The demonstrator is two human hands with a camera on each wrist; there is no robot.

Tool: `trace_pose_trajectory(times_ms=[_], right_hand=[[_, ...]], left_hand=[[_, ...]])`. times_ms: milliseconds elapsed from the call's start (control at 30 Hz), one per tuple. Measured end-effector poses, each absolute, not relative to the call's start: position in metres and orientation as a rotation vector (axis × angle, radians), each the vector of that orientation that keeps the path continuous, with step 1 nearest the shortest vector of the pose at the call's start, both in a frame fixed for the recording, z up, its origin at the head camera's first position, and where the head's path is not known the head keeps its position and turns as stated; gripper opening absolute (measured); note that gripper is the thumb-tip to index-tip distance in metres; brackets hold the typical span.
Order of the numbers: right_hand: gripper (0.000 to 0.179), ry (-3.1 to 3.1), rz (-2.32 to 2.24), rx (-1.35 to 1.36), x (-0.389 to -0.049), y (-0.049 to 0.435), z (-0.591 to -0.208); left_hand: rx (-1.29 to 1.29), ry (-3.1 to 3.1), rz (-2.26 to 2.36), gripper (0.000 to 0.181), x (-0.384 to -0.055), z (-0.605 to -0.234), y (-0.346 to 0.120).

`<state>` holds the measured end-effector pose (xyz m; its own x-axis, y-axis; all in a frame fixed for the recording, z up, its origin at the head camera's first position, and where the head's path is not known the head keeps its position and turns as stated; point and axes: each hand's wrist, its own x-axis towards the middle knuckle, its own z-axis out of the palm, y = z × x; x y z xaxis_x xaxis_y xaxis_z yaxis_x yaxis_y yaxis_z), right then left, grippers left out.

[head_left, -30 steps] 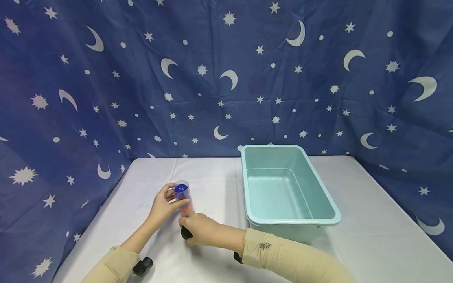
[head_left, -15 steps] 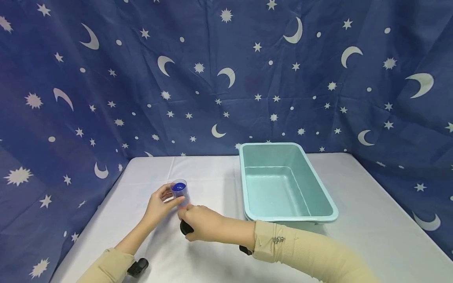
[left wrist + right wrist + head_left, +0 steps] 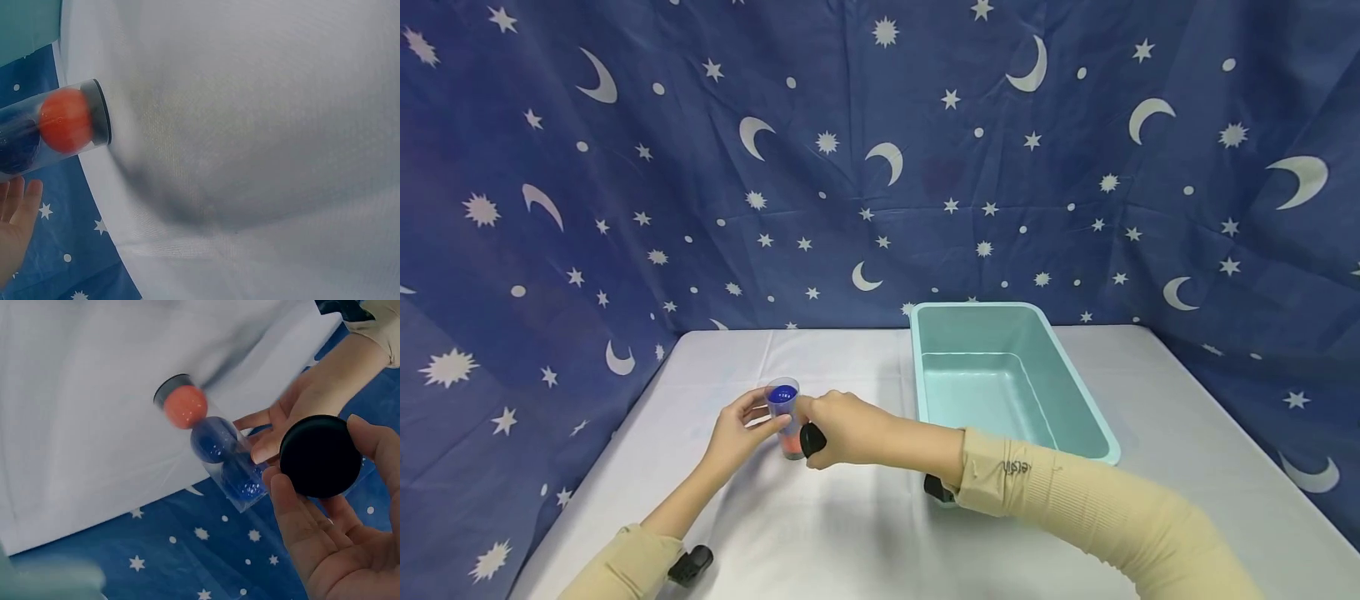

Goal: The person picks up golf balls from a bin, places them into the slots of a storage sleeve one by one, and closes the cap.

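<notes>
A clear tube (image 3: 786, 417) stands upright on the white table, gripped by my left hand (image 3: 732, 432) with thumb and fingers around its side. Inside it, an orange ball (image 3: 185, 407) sits at the dark base, with two blue balls (image 3: 212, 439) stacked above. The tube's top end is uncapped. My right hand (image 3: 855, 429) holds a round black lid (image 3: 321, 456) by its edge, between thumb and fingers. In the head view that lid is just right of the tube, below the rim. The left wrist view shows the tube's base end and the orange ball (image 3: 65, 120).
A pale teal plastic tub (image 3: 985, 400) stands right of the hands, its front partly hidden by my right forearm. White cloth covers the table (image 3: 842, 533). Behind hangs a blue curtain (image 3: 820, 192) with moons and stars.
My right hand has risen with the black lid, from beside the tube's lower part toward its upper half. The tube's base now shows. My left hand keeps its grip on the tube.
</notes>
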<state>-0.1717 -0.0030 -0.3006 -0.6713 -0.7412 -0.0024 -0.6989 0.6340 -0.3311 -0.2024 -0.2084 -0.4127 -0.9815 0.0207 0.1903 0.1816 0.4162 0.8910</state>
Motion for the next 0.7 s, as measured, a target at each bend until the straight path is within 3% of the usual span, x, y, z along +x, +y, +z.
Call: trace_pose_trajectory(times_ms=[167, 400, 700], right_hand=[[0.037, 2.664, -0.495, -1.207, -0.178, -0.002, -0.290], [0.016, 2.594, -0.542, -1.291, -0.193, -0.007, -0.275], [0.039, 2.532, -0.666, -1.191, -0.219, -0.016, -0.269]], left_hand=[[-0.179, -2.528, -1.578, 0.051, -0.202, -0.412, -0.208], [-0.176, -2.530, -1.574, 0.051, -0.205, -0.409, -0.208], [-0.200, -2.508, -1.604, 0.050, -0.201, -0.405, -0.207]])
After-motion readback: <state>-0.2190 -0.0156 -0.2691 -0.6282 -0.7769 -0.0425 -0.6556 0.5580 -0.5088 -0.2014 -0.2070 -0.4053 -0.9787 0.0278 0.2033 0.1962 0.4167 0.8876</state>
